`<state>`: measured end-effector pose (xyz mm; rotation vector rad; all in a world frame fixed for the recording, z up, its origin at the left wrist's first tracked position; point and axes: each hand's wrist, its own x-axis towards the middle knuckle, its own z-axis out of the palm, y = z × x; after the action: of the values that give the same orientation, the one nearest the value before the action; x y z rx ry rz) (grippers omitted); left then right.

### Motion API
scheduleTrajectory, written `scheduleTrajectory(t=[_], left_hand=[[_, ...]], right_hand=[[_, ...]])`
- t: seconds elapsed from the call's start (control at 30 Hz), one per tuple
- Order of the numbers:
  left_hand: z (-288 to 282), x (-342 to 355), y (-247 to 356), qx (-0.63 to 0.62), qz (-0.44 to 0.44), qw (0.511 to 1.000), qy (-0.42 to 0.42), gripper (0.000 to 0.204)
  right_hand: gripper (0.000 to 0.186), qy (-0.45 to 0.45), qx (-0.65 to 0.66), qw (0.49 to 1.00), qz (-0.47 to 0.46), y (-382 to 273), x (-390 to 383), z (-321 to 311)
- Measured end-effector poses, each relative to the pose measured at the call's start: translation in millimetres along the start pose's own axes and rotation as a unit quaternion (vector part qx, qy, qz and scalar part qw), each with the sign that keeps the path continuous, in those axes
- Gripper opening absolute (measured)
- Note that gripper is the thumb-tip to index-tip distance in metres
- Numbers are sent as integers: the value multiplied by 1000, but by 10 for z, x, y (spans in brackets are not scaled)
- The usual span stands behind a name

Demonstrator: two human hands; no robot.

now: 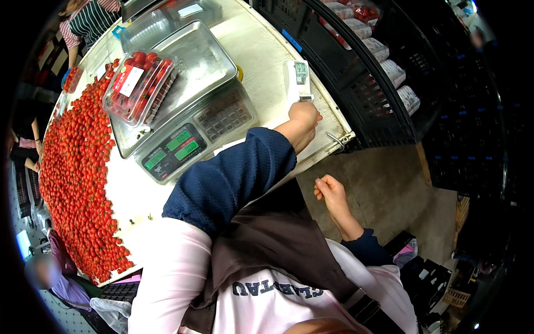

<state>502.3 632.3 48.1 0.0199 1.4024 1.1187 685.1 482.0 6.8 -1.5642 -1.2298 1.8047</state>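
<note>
My left arm, in a navy sleeve cover, reaches across the table in front of the scale. My left hand (303, 120) is closed at the near end of a small white device with a screen (299, 78); what its fingers grip is hidden. My right hand (331, 195) hangs beyond the table edge above the floor, fingers curled together; anything in them is too small to make out. A clear clamshell box of cherry tomatoes (139, 89) with a red and white label rests tilted on the metal tray (208, 50) of a digital scale (192, 131), its displays lit green.
Loose cherry tomatoes (78, 183) cover the table's left side. Clear plastic containers (147, 30) sit behind the scale. Black crates (361, 83) with packed boxes stand along the right edge, near a metal clamp (336, 139). Other people work at the far and left sides.
</note>
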Motion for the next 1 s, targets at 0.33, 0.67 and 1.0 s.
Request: scheduleTrajectory(t=[0.33, 0.67, 1.0], left_hand=[[-508, -418, 367, 72, 312, 947, -22, 17], [-2595, -862, 1882, 273, 646, 590, 399, 15], [-3273, -471, 1959, 417, 509, 550, 515, 53]], right_hand=[[20, -79, 39, 995, -45, -520, -32, 33], [23, -299, -92, 933, -177, -2125, 938, 1690], [26, -294, -120, 942, -106, -1754, 1037, 2206]])
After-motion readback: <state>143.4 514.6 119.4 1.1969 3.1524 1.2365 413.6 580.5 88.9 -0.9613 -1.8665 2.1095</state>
